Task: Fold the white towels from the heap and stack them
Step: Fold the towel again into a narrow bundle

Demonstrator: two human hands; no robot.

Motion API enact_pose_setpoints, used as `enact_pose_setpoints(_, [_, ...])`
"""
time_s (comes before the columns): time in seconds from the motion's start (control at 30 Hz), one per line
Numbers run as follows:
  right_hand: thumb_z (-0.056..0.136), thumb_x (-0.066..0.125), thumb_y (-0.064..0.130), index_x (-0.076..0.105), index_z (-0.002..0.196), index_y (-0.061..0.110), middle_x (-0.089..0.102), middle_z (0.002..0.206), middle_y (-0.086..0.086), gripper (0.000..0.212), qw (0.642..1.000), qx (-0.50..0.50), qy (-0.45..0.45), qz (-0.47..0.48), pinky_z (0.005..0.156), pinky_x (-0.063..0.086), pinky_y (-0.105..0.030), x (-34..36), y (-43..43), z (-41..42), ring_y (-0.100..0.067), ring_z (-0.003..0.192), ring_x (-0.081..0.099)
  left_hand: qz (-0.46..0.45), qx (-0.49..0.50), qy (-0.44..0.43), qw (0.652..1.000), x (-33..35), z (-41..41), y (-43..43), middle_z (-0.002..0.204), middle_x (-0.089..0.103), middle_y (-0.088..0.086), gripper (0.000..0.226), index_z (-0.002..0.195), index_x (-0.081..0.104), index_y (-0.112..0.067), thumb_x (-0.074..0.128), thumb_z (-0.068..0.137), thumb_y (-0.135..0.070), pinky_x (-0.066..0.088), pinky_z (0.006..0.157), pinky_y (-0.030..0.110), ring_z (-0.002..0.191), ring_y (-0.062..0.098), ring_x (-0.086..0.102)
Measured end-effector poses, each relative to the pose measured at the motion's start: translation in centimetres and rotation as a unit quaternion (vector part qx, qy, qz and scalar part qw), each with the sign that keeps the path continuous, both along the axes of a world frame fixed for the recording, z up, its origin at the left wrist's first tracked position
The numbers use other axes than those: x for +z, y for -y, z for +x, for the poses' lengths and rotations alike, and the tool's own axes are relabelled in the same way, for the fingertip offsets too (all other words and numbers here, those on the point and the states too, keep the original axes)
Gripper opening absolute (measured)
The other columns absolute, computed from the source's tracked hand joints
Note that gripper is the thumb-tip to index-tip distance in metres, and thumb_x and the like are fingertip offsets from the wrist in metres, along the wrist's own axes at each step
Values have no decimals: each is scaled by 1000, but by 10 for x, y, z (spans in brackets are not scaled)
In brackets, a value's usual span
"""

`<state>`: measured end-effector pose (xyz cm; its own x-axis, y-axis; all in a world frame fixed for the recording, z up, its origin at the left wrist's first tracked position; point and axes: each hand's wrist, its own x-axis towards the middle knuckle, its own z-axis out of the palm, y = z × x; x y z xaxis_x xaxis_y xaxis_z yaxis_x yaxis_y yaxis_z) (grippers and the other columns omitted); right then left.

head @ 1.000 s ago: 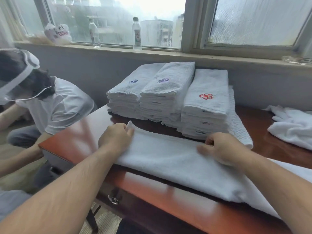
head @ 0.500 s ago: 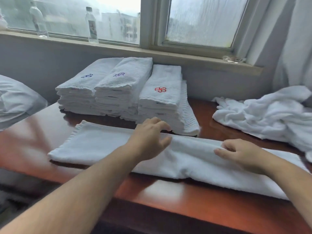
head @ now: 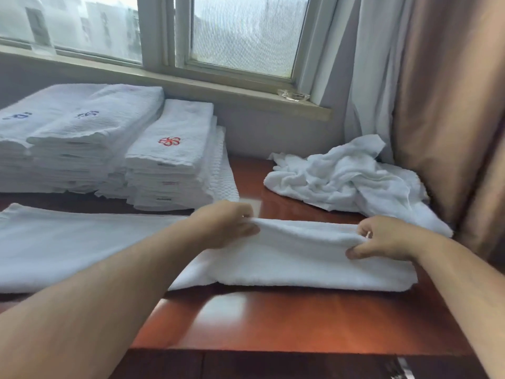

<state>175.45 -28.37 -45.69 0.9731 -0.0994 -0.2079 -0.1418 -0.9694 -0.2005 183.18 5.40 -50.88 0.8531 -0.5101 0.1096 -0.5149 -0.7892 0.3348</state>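
At right end of towel (head: 300,258), far edge now pinched and raised by left hand (head: 224,225) and right hand (head: 382,239), both laid flat before; crosswise fold judged started.

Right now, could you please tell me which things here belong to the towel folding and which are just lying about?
Part of the job: the long towel gripped by the left hand and right hand; the unfolded heap; the folded stacks.
Lying about: the glass dish on the windowsill; the curtain.
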Motion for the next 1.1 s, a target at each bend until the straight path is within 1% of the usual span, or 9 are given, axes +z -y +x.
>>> enact_pose_setpoints(0.1, [72,84,56,52,65,18,53,61,7,51,997,-66,44,-25,53,32,-24,-10,17,7,-11,57,48,-12,12,23,1000,2,3,2,79,54,-10,29,86,49,-33,62,89,-58,41,65,33,79,20,54])
enact_pose_setpoints(0.2, [76,82,54,66,76,22,66,72,5,35,979,-119,138,95,57,38,-27,-26,29,12,-13,68,60,-22,27,53,998,1,8,4,80,51,-11,30,86,46,-33,61,90,-58,41,66,34,79,20,51])
enact_pose_setpoints(0.3, [80,83,40,68,93,28,71,92,4,23,947,-167,186,202,68,49,-32,-39,38,18,-16,86,65,-23,34,83,996,-3,14,5,77,48,-12,30,86,45,-32,57,92,-59,37,62,35,76,20,48])
enact_pose_setpoints(0.4, [86,78,30,70,95,28,72,97,0,12,932,-178,186,255,86,56,-42,-46,48,26,-21,93,68,-21,41,101,994,-7,22,7,80,51,-10,32,87,45,-31,57,91,-60,35,61,34,75,19,48])
enact_pose_setpoints(0.47, [87,75,31,70,87,21,71,87,-1,11,937,-179,198,224,78,55,-40,-47,50,32,-22,84,66,-12,45,90,995,-10,25,9,84,54,-8,32,86,44,-32,57,91,-62,38,62,34,78,19,49])
enact_pose_setpoints(0.57, [91,69,28,63,77,20,65,77,3,17,953,-159,222,134,60,39,-30,-46,48,44,-14,72,58,-3,63,91,994,-20,22,11,84,58,-8,39,82,45,-29,50,90,-67,44,63,34,79,21,54])
enact_pose_setpoints(0.9, [101,53,31,62,91,27,65,93,5,14,971,-121,183,91,71,42,-33,-53,36,78,-13,87,57,10,88,96,991,-30,20,3,88,60,-9,38,90,49,-30,38,94,-66,37,63,35,85,21,56])
enact_pose_setpoints(1.03, [104,47,33,61,98,26,61,94,10,17,965,-125,197,122,67,37,-25,-62,39,81,-5,83,52,52,87,113,988,-31,21,-11,104,68,-6,44,112,55,-37,32,92,-70,40,68,35,104,24,62])
enact_pose_setpoints(1.1, [104,48,36,61,97,26,63,94,9,19,954,-121,225,155,66,35,-21,-60,41,83,-2,83,52,21,101,126,987,-29,21,-16,100,68,-2,40,89,50,-34,32,93,-69,37,66,35,102,26,62])
